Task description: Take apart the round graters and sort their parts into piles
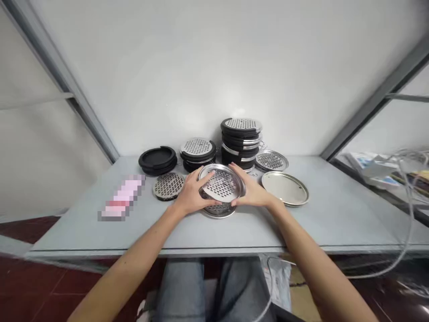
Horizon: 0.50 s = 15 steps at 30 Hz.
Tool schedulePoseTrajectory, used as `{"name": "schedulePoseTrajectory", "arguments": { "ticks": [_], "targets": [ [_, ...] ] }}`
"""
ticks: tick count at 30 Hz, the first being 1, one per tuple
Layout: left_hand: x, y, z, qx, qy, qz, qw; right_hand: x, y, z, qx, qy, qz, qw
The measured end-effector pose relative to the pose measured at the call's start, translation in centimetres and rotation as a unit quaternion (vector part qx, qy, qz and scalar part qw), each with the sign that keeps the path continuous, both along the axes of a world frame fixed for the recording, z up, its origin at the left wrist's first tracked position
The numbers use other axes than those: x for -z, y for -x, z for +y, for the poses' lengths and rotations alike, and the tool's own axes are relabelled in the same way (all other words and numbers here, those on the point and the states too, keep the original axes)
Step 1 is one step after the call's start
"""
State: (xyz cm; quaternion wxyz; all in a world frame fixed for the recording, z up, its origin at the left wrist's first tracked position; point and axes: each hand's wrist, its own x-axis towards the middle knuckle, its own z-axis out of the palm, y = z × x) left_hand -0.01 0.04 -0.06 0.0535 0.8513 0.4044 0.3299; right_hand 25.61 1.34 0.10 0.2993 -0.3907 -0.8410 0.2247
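Note:
My left hand (193,192) and my right hand (250,188) grip a round metal grater plate (221,183) from opposite sides, thumbs and fingers at its rim. The plate is tilted, and its slotted face shows between my hands. Just below it is another round metal piece with holes (217,210), partly hidden; whether the two touch I cannot tell. To the left of my left hand lies a loose perforated disc (168,185). Near my right wrist is a shallow round metal tray (284,188) with a raised rim.
Behind my hands stands a tall stack of black-rimmed graters (241,143), with a shorter stack (197,152) to its left. Black rings (158,159) are piled farther left. More metal grater plates (271,160) lie back right. A blurred pink item (124,197) rests on the grey table (345,214).

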Motion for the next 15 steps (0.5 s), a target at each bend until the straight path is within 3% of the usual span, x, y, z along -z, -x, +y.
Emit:
{"name": "schedulePoseTrajectory", "arguments": {
  "ticks": [15],
  "targets": [
    [0.32,-0.26,-0.14,-0.001,-0.016,0.001,1.000,-0.61,1.01,-0.95,-0.019,-0.065,0.014,0.998]
  ]
}}
